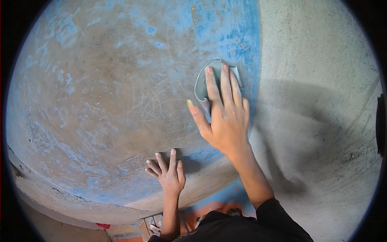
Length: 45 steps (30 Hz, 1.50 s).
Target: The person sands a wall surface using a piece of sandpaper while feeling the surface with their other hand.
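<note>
My right hand (229,117) lies flat with its fingers stretched over a grey-green sheet (217,72), pressing it against the wall. The sheet has curled, pale edges, and its lower part is folded near my fingers. The wall surface (121,80) around it is worn brown with patches of blue paint and fine curved scratches. Lower and to the left, my left hand (170,173) rests its spread fingertips on the same wall near its lower edge, with nothing in it.
A plain grey wall (306,60) meets the blue strip on the right, with shadows across it. A ledge (60,197) runs along the lower left. Below are a small red item (103,226), wooden slats (149,226) and an orange-and-blue surface (213,205).
</note>
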{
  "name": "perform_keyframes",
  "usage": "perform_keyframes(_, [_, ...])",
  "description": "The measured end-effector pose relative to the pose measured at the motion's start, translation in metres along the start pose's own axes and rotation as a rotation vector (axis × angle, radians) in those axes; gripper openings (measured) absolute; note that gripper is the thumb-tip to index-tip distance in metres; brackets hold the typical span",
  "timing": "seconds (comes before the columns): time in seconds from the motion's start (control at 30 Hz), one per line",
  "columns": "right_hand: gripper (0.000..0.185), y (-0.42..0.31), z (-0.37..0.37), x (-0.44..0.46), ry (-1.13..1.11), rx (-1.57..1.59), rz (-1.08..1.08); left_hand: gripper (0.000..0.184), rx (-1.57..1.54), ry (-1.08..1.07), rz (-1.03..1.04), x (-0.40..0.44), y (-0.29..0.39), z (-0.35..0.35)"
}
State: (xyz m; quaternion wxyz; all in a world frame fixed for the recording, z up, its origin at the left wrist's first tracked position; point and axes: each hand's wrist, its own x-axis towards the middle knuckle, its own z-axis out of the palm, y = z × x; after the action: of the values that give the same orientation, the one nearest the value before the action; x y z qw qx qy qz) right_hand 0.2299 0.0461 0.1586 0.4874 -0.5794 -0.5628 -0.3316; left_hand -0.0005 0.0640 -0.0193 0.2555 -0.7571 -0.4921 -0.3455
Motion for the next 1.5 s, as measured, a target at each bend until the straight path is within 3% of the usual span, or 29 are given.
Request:
perform_keyframes(0.2, [0.072, -0.014, -0.004, -0.056, -0.193, 0.028, -0.01, 0.049, 0.018, 0.001, 0.008, -0.002, 0.002, -0.003])
perform_keyframes(0.4, [0.073, 0.013, -0.008, 0.013, -0.004, 0.028, -0.096, 0.049, 0.021, -0.022, -0.005, -0.004, 0.001, -0.004])
perform_keyframes(0.57, [0.074, -0.007, 0.001, -0.04, -0.164, 0.174, -0.067, 0.05, 0.011, -0.028, -0.027, -0.006, 0.002, -0.005])
perform_keyframes(0.77, [0.077, -0.002, -0.008, 0.008, -0.079, 0.087, -0.124, 0.049, -0.018, -0.05, -0.051, -0.009, 0.0, -0.005])
perform_keyframes(0.87, [0.079, -0.014, -0.013, -0.01, -0.175, 0.123, -0.118, 0.05, 0.009, -0.044, -0.035, -0.009, 0.001, -0.005])
perform_keyframes(1.13, [0.076, 0.005, -0.005, 0.003, -0.061, 0.146, -0.018, 0.05, 0.061, 0.019, 0.012, -0.01, -0.004, 0.005])
perform_keyframes(1.3, [0.075, 0.008, 0.004, -0.033, -0.22, 0.12, -0.121, 0.052, 0.085, 0.068, 0.028, -0.012, -0.007, 0.014])
perform_keyframes(1.4, [0.074, 0.04, 0.008, -0.016, -0.046, 0.147, 0.09, 0.053, 0.059, 0.045, 0.002, -0.01, -0.003, 0.01])
perform_keyframes(1.5, [0.075, 0.031, 0.013, -0.041, -0.174, 0.137, 0.034, 0.055, -0.01, 0.058, -0.051, 0.004, 0.004, -0.005])
